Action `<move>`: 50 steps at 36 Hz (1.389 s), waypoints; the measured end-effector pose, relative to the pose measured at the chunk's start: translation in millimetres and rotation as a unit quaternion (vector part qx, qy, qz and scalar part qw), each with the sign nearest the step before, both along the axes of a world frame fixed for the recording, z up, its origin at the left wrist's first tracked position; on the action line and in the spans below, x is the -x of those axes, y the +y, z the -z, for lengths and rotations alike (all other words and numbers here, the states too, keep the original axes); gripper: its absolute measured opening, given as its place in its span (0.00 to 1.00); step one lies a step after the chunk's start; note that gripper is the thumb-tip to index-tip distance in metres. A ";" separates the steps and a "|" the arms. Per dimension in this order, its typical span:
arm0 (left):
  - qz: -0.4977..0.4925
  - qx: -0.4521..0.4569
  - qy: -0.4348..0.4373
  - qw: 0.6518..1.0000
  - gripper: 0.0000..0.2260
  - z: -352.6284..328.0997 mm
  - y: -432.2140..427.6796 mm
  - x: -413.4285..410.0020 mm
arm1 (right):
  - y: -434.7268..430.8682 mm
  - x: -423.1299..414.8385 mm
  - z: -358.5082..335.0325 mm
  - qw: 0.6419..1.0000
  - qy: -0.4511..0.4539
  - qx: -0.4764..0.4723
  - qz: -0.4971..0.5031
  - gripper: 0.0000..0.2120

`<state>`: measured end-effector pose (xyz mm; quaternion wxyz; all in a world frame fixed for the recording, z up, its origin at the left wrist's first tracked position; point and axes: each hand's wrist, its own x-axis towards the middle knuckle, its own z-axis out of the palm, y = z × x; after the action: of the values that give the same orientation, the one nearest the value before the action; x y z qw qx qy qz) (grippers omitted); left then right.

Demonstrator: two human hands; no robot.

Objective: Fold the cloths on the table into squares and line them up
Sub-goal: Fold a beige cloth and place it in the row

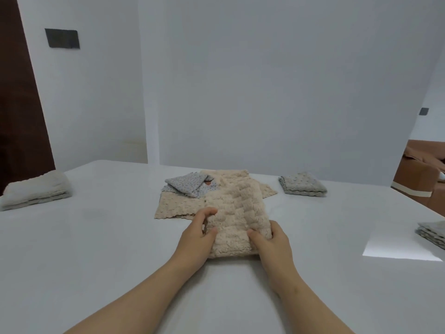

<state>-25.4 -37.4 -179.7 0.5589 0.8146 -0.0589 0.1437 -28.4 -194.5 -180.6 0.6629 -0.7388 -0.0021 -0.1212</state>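
A fluffy beige cloth (237, 213), folded into a long strip, lies in the middle of the white table (96, 249). My left hand (197, 239) grips its near left edge, and my right hand (273, 244) grips its near right edge. Behind it lie a flat beige cloth (173, 208) and a small blue-grey flowered cloth (186, 185), loosely folded on top of it. A folded grey square (302, 185) sits at the back right.
A folded stack of cream towels (36, 191) rests at the table's left edge. Another folded grey stack (433, 233) sits at the right edge. White walls stand close behind the table, and a brown sofa (421, 172) is at the far right.
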 end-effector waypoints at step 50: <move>-0.084 -0.508 0.066 0.855 0.14 -4.0 33.7 -4.0 | -11.4 10.5 -15.2 0.994 0.018 -0.094 0.043 0.07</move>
<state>-21.4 -3.7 -175.7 0.0556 0.9946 -0.0183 0.0856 -38.9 -205.9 -165.5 0.7236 -0.6746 0.0528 -0.1358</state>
